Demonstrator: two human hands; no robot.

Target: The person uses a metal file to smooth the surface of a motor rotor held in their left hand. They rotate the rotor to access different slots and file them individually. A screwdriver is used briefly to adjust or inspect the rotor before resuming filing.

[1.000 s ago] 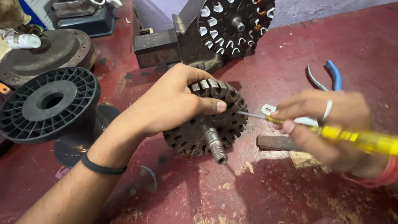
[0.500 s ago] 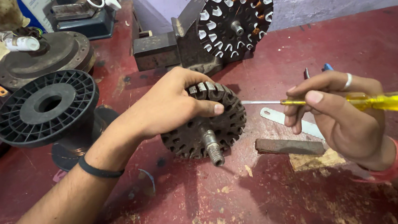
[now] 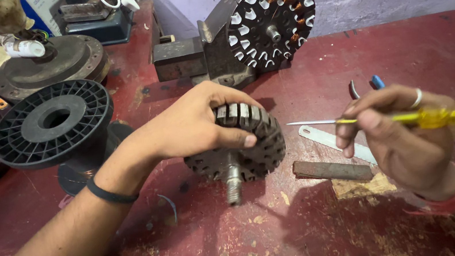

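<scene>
Head view: left hand (image 3: 192, 123) draped over a dark, slotted, round metal stator core (image 3: 242, 152), fingers clamped on its upper rim, thumb pressed along the front edge. Core tilted on the worn red desk (image 3: 321, 232) near its middle, short steel shaft (image 3: 233, 182) pointing toward the camera. Right hand (image 3: 406, 143) just right of the core, fingers closed around a yellow translucent-handled screwdriver (image 3: 440, 116), thin blade level and aimed left, tip near the core but apart from it. Under that hand, a flat rusty metal bar (image 3: 331, 170) and a pale metal strip (image 3: 321, 137) lying on the desk. Further left, a black plastic ribbed spool (image 3: 50, 123). At the back, a second stator with copper windings (image 3: 272, 21) standing upright on a grey block.
</scene>
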